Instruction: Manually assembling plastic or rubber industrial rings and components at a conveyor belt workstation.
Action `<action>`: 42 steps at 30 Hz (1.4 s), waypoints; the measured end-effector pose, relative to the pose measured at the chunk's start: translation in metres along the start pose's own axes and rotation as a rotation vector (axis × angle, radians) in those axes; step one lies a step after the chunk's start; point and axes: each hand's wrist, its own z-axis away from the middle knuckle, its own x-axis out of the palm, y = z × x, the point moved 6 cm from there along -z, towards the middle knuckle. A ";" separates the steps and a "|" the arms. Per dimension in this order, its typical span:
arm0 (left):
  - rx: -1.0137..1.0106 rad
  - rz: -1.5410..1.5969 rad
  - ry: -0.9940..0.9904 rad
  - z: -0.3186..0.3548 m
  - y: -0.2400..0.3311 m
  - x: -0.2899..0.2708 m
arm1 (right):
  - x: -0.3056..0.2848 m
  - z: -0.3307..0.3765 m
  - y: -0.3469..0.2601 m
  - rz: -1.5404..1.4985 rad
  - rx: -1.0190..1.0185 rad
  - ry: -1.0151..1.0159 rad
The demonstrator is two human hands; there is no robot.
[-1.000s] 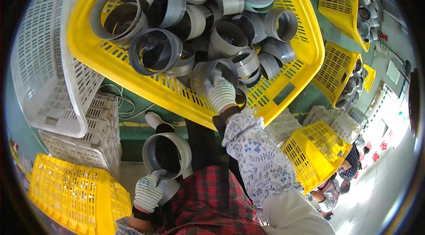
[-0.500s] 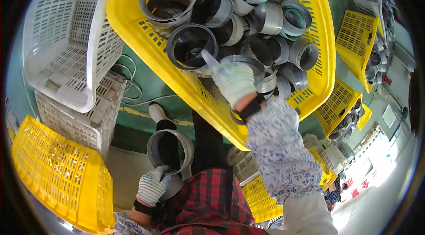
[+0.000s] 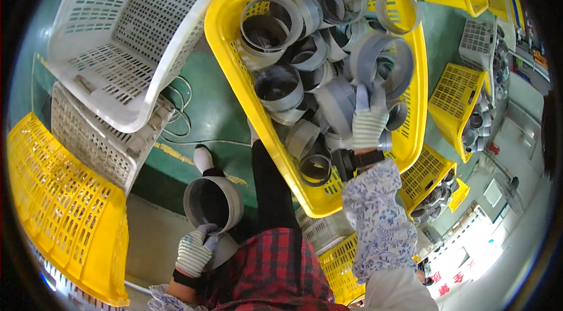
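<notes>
My left hand [image 3: 195, 252], in a striped knit glove, is closed on the rim of a wide grey plastic pipe fitting [image 3: 236, 202], held low beside my red checked apron [image 3: 264, 270]. Another grey piece [image 3: 223, 250] shows just below that hand. My gloved right hand [image 3: 369, 125] reaches into a yellow basket [image 3: 316, 208] of grey pipe fittings. Its fingers close on the near rim of a ridged grey pipe fitting [image 3: 403, 68] tilted above the pile. Under and left of the fingers lies another fitting [image 3: 337, 106]. The palm side of the right hand is hidden.
At the left, a white crate [image 3: 88, 97] rests on a dirty white crate [image 3: 97, 135], with a yellow crate [image 3: 70, 217] nearer me. A cable [image 3: 189, 100] lies on the green floor. Filled yellow baskets [image 3: 448, 97] stand along the right.
The view has shifted, and the basket appears farther right. My right hand has moved from the basket's left side to its right and taken hold of a fitting. My left hand keeps its hold.
</notes>
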 end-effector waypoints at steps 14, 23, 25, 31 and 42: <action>-0.074 0.395 0.179 0.011 -0.048 0.022 | 0.195 -0.046 -0.090 0.831 -0.377 -0.650; -0.159 0.604 0.256 0.025 -0.074 0.023 | 0.218 -0.035 -0.081 0.601 -0.616 -0.757; -0.151 0.653 0.318 0.035 -0.079 0.019 | 0.201 -0.020 -0.069 0.834 -0.645 -0.811; -0.152 0.468 0.533 0.091 -0.110 -0.010 | 0.103 0.047 -0.080 0.650 -0.744 -0.645; -0.477 0.765 1.074 0.300 -0.218 0.021 | 0.028 0.350 -0.271 0.482 -1.653 -1.264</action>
